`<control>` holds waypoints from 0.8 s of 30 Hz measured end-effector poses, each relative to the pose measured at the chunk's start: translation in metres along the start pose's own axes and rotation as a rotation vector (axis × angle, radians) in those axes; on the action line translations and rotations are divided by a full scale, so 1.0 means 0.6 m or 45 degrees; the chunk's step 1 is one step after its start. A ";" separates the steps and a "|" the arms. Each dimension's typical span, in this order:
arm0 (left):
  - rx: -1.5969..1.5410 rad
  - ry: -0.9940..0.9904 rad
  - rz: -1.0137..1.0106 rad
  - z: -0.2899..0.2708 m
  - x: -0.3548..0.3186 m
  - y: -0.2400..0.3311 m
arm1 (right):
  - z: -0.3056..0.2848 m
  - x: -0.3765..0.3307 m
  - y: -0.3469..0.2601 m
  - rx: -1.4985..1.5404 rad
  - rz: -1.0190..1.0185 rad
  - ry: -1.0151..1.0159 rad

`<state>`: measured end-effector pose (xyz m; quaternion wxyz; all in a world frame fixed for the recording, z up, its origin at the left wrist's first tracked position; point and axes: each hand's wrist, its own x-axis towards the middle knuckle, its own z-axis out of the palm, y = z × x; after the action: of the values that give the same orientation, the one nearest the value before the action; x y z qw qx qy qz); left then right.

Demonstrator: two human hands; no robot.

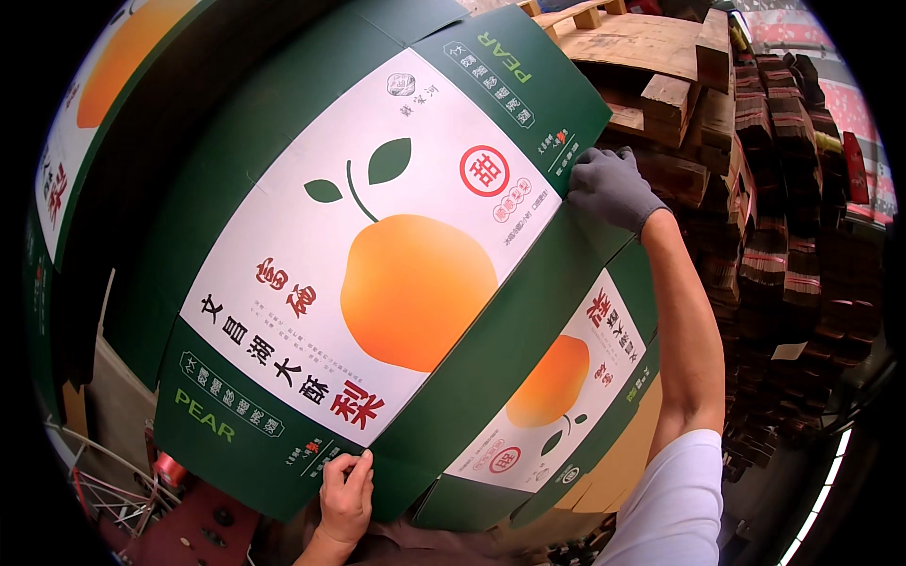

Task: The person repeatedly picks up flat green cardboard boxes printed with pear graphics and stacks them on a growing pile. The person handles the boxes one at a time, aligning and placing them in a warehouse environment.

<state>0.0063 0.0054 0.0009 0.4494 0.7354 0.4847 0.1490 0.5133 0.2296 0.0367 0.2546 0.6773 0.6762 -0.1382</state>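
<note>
A large green printed carton (453, 368) fills the middle of the head view, tilted. Its white panel carries a big orange-yellow pear picture, and a lower panel repeats that picture smaller. At the carton's near edge, my left hand (345, 495) is bare, with its thumb and fingers pinching the cardboard below the white panel. My right hand (613, 189) wears a grey glove and is closed over the carton's far right edge. The gloved fingertips are partly hidden, curled against the green cardboard. My right forearm crosses in front of the lower panel's right side.
Another printed carton sheet (104, 104) curves along the far left. Wooden pallets (651, 66) are piled at the upper right, beside tall stacks of bundled brown cardboard (783, 189). A dark red machine part (198, 528) with a red spool (170, 469) and wire frame (104, 486) stands lower left.
</note>
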 end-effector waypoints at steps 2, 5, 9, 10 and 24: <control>-0.003 0.002 0.012 0.000 0.000 -0.002 | 0.009 -0.001 0.002 0.014 0.045 0.025; -0.003 0.013 0.038 0.005 0.002 -0.005 | 0.050 -0.025 -0.021 0.083 0.153 0.548; 0.023 0.058 0.045 0.008 0.005 0.002 | 0.110 -0.074 -0.244 0.567 0.023 0.748; 0.022 0.049 0.051 0.006 0.005 0.000 | 0.113 -0.103 -0.306 0.428 -0.097 0.575; -0.121 -0.005 -0.005 0.014 -0.011 -0.026 | 0.124 0.068 -0.079 0.433 0.434 0.893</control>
<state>-0.0002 -0.0026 -0.0150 0.4850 0.7127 0.4777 0.1696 0.4802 0.2225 -0.0544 -0.0871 0.8178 0.5678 0.0351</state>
